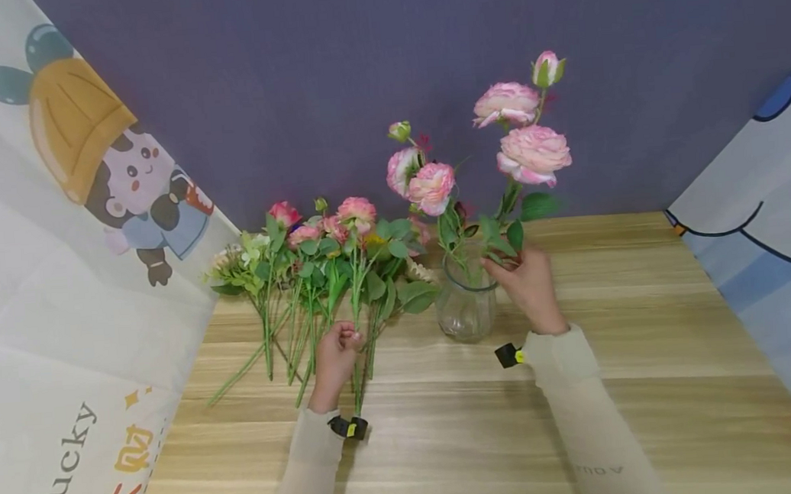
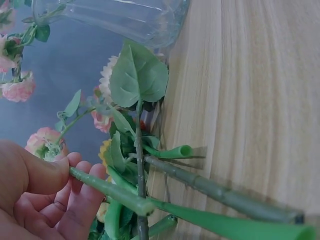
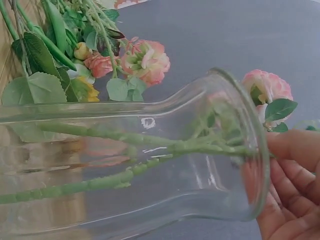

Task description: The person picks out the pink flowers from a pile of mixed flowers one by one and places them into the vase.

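A clear glass vase (image 1: 466,320) stands on the wooden table, with two artificial pink flower sprays in it. My right hand (image 1: 530,285) is at the vase's rim and pinches the stem of the taller pink flower spray (image 1: 534,153). In the right wrist view, two green stems (image 3: 95,186) run down inside the glass. Left of the vase, my left hand (image 1: 335,362) pinches a green stem (image 2: 112,190) between thumb and fingers; its cut end points away from the palm. That stem leads up to a pink flower (image 1: 356,213) above the pile.
A pile of artificial flowers (image 1: 311,272) lies left of the vase, its stems toward the front. White blooms (image 1: 254,248) are at its left end. A dark wall (image 1: 329,91) rises behind the table, and printed cloths hang on both sides.
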Tool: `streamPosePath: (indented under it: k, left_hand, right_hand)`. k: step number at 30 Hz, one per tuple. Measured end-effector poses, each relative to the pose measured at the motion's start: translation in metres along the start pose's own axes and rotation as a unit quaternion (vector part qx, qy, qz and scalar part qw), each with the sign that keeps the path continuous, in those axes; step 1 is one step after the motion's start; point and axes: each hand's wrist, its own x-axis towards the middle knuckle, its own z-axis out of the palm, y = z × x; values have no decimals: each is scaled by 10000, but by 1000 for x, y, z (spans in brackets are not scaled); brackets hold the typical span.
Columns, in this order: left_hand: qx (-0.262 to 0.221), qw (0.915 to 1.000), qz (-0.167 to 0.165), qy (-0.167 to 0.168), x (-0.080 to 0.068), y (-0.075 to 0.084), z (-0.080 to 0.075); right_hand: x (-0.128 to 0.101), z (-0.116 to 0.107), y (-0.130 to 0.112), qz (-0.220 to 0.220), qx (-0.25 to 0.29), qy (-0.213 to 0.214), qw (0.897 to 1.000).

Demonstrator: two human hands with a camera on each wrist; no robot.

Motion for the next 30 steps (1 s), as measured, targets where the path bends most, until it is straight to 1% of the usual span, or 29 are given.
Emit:
streamPosePath:
  k: [1, 4, 6, 9, 13, 17, 21, 26, 30]
  left_hand:
    - [-11, 10000, 0, -1, 0, 0, 0]
    - [-47, 10000, -1, -24, -1, 1, -1]
    - [-88, 10000, -4, -22, -2, 2, -2]
    - [-187, 9998, 16, -8, -3, 4, -3]
    - [-270, 9996, 54, 18, -3, 3, -3]
    - [-350, 9994, 37, 41, -3, 2, -3]
    - [-437, 9990, -22, 61, -3, 1, -2]
    - [-595, 9982, -29, 64, -4, 3, -2]
    - [-906, 9959, -75, 42, -4, 5, -1]
  right_hand:
    - [0, 1, -2, -20, 12, -16, 10000]
    - [1, 2, -5, -81, 263, -133, 9995]
    - [2, 3, -6, -148, 304, -200, 9992]
    - [3, 4, -4, -242, 84, -237, 9994]
    - [4, 6, -1, -220, -275, -257, 9990]
    - [6, 8, -3, -282, -612, -392, 9970]
    - [8, 11, -7, -341, -1011, -545, 9928]
    - [10, 14, -10, -440, -1440, -558, 9870]
    - [10, 15, -11, -515, -1736, -559, 9819]
